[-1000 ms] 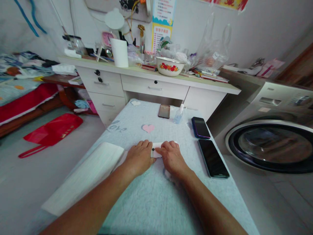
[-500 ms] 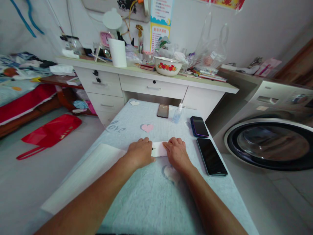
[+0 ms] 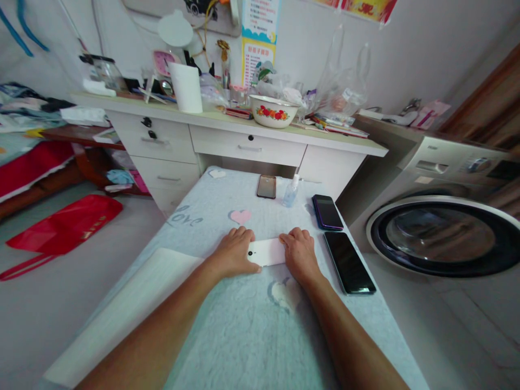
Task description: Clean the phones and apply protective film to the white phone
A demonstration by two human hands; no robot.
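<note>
A white phone (image 3: 267,252) lies crosswise on the cloth-covered table (image 3: 227,336), its back with a dark camera spot facing up. My left hand (image 3: 235,253) grips its left end, thumb along the near edge and fingers at the far edge. Closed on the right end is my right hand (image 3: 299,252), its thumb and fingers pressed together at the phone's corner. Right of the hands lie a large black-screened phone (image 3: 350,264) and a smaller dark phone (image 3: 327,212). Beyond the hands are a clear spray bottle (image 3: 291,191) and a brown-edged phone case (image 3: 266,186).
A white sheet or roll (image 3: 134,303) lies along the table's left side. Behind stands a white desk (image 3: 247,146) holding a flowered bowl (image 3: 273,111) and a paper roll (image 3: 186,88). A washing machine (image 3: 442,162) is at the right, a red bag (image 3: 69,223) on the floor.
My hands have moved slightly apart, baring more of the white phone between them. The view has turned a little to the right.
</note>
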